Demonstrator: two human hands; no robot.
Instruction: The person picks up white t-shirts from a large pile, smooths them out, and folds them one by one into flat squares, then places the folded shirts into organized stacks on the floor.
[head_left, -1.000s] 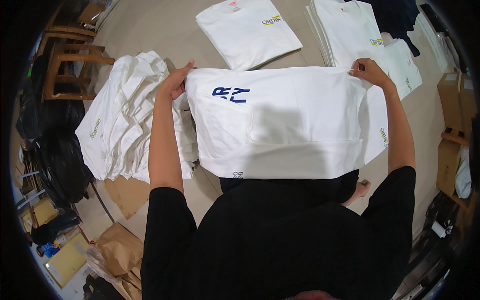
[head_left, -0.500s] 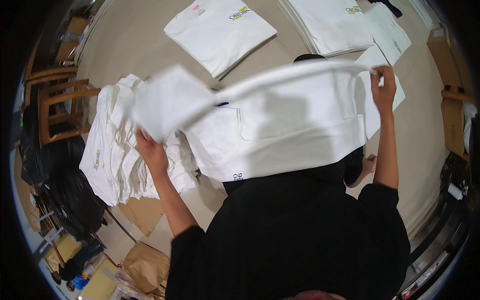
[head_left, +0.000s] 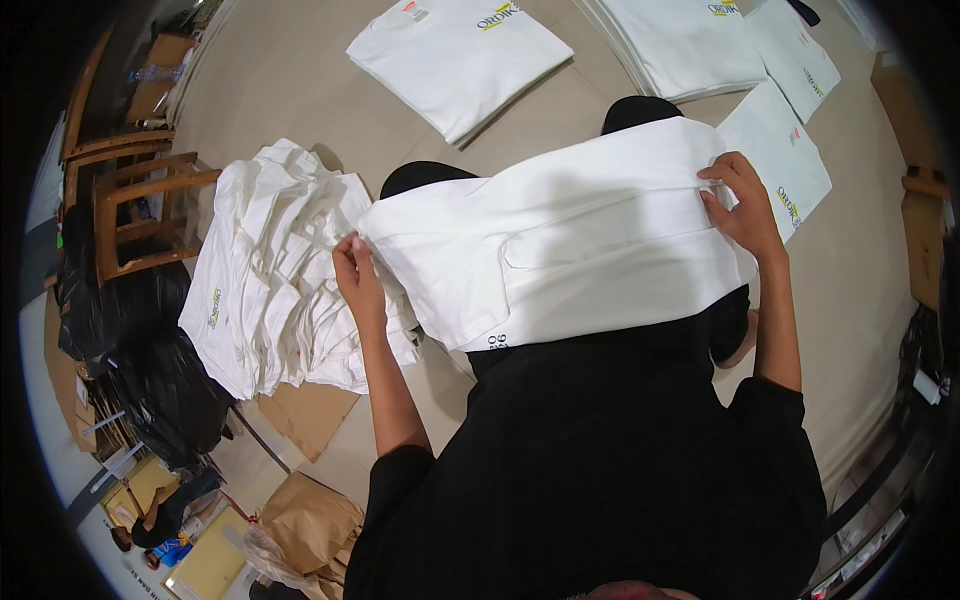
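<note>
A white T-shirt, partly folded lengthwise, lies across my lap over dark-clad knees. Dark print shows at its near left edge. At the shirt's left end, my left hand pinches the fabric between thumb and fingers. My right hand is at the right end, thumb and forefinger closed on the folded layer there. To the left of my left hand stands a heap of loosely stacked white T-shirts. Just beyond my right hand lies a folded white T-shirt.
On the tiled floor ahead are a neat folded shirt stack and another stack to its right. Black plastic bags, a wooden frame and brown paper are leftward. Cardboard boxes stand right. Another person is far lower left.
The left part of the shirt, raised and blurred before, now lies down on my lap. My left hand moved right to its left end; my right hand came lower and inward, folding the edge in.
</note>
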